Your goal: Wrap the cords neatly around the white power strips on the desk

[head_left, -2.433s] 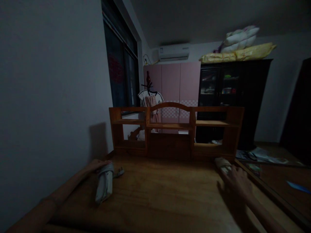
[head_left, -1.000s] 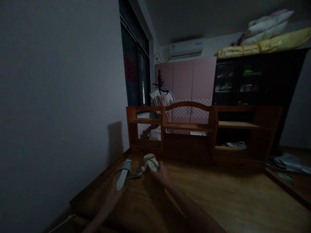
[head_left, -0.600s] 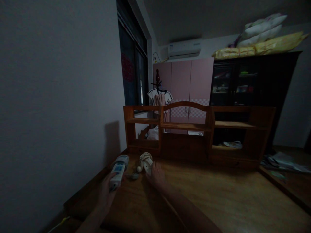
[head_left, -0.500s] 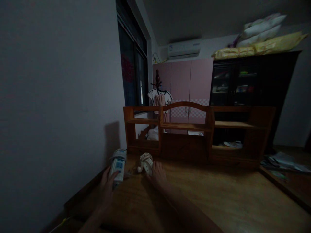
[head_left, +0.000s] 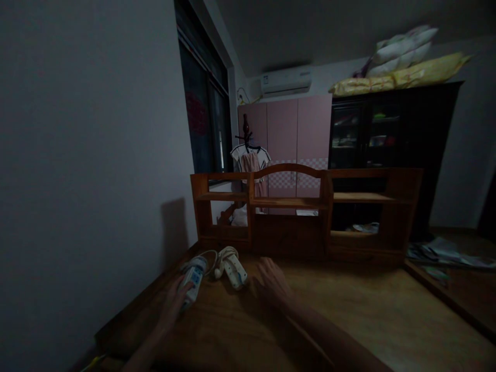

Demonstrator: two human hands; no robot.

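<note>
My left hand point(head_left: 176, 298) is closed around a white power strip point(head_left: 196, 278) with blue markings, at the left of the wooden desk. Its pale cord is wound about the far end. Beside it a second, cream power strip point(head_left: 235, 274) lies on the desktop, with its cord bundled at the far end. To the right of this one, my right hand point(head_left: 273, 283) hovers or rests with fingers apart and nothing in it. A small gap separates its fingertips from the cream strip.
A wooden desk point(head_left: 333, 305) spreads out before me, with an open shelf unit point(head_left: 289, 237) along its back. The white wall point(head_left: 96, 181) borders the left side. Papers point(head_left: 445, 253) lie beyond the desk's right edge. Clothes hang on a stand point(head_left: 250, 155) behind the shelves.
My right hand has let go of the cream power strip and moved right, fingers now apart. The power strip in my left hand has been lowered toward the desktop. The view has shifted slightly.
</note>
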